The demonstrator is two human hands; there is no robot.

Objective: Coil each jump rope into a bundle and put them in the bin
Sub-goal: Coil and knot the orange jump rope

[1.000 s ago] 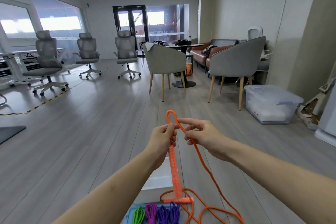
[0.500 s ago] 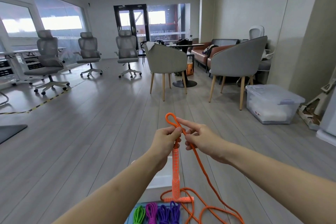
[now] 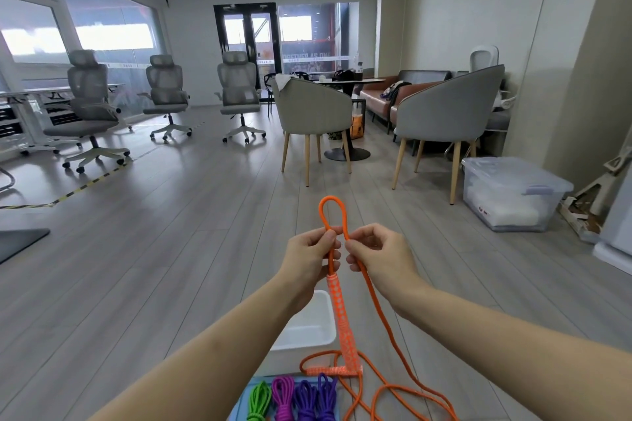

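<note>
The orange rope is barely started: one small loop stands above the hands, its handle hangs below, and most of it lies slack on the floor. The left hand pinches the loop's base; the right hand pinches the trailing strand. Four coiled ropes wait near the white bin, apparently still outside it. Open floor lies all round.
</note>
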